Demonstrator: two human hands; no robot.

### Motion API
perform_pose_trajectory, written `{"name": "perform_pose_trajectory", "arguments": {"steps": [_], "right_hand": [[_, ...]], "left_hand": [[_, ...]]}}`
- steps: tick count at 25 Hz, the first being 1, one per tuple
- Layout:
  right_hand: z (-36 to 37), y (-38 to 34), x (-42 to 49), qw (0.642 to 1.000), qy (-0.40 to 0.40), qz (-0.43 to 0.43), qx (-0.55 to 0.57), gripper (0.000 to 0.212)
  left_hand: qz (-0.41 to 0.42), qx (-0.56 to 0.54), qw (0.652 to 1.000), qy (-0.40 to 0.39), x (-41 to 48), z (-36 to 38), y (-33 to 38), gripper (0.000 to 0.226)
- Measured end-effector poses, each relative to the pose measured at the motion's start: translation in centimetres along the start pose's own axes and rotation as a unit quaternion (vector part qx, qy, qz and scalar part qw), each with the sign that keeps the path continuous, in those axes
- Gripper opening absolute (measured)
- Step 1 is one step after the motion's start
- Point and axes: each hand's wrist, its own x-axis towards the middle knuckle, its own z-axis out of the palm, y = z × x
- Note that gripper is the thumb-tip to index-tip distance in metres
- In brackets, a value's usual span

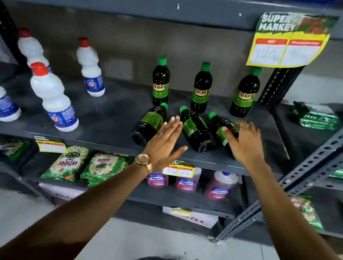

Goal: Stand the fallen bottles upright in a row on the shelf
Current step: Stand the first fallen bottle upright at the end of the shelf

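Three dark bottles with green caps and green labels lie on their sides on the grey shelf (106, 121): the left fallen bottle (148, 124), the middle fallen bottle (194, 130) and the right fallen bottle (221, 126). Behind them three like bottles stand upright: one at the left (160, 82), one in the middle (201, 88), one at the right (245, 93). My left hand (165, 142) hovers open, fingers spread, between the left and middle fallen bottles. My right hand (245, 142) lies over the right fallen bottle, fingers curled around its body.
Several white bottles with red caps (53, 99) stand on the left part of the same shelf. A yellow price sign (286, 42) hangs from the shelf above. Below are green detergent packets (70, 163) and pink bottles (220, 185). An angled metal post (325, 150) rises at the right.
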Motion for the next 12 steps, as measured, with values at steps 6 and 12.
{"name": "perform_pose_trajectory", "arguments": {"steps": [6,12], "right_hand": [[0.7,0.4,2.9,0.979,-0.142,0.136,-0.048,0.079],[-0.6,1.3,4.7,0.944,-0.201,0.236,0.113,0.053]], "left_hand": [[-0.093,-0.020,0.992,-0.080,0.9,3.5,-0.5,0.067],[-0.112,0.000,0.993,-0.041,1.8,4.5,-0.2,0.072]]}}
